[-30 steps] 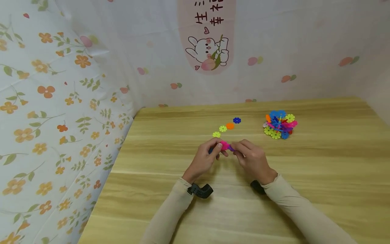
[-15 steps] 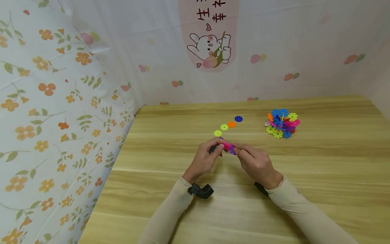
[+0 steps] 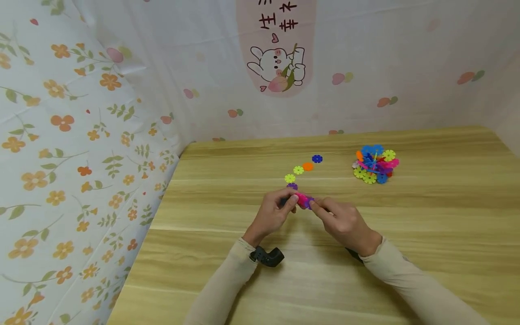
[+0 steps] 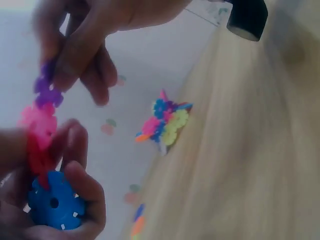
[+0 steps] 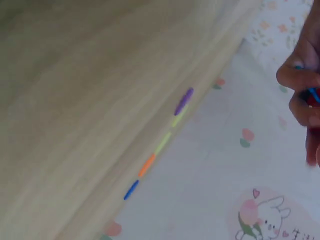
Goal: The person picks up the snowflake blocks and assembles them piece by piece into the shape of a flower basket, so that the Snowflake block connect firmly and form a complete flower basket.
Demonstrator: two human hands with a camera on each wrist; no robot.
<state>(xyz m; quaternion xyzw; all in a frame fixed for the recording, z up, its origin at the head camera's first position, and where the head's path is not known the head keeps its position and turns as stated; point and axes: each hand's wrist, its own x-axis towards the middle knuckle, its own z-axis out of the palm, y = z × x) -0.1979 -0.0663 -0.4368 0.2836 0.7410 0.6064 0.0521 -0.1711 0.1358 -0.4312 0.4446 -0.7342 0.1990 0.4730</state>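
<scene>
In the head view my left hand [image 3: 272,212] holds a short chain of notched plastic snowflake discs. The left wrist view shows its parts: a blue disc [image 4: 56,207] within the curled left fingers, a red disc [image 4: 39,155], then a pink disc [image 4: 42,122]. A purple disc [image 4: 48,94] meets the pink one at their edges; how deep the notches sit is not clear. My right hand [image 3: 345,223] pinches that purple disc between thumb and fingers. The right wrist view catches only part of the left hand [image 5: 305,75] at its right edge.
Beyond the hands, loose discs form a slanted row: purple [image 3: 291,186], yellow [image 3: 290,178], another yellow, orange [image 3: 308,166] and dark blue [image 3: 317,159]. A multicoloured cluster of joined discs [image 3: 375,164] stands at the back right of the wooden table [image 3: 426,216]. Printed cloth hangs behind and left.
The purple disc in my right hand has turned against the pink one. Both hands have shifted slightly towards me, and the right also rightwards. The loose purple disc on the table has come into sight.
</scene>
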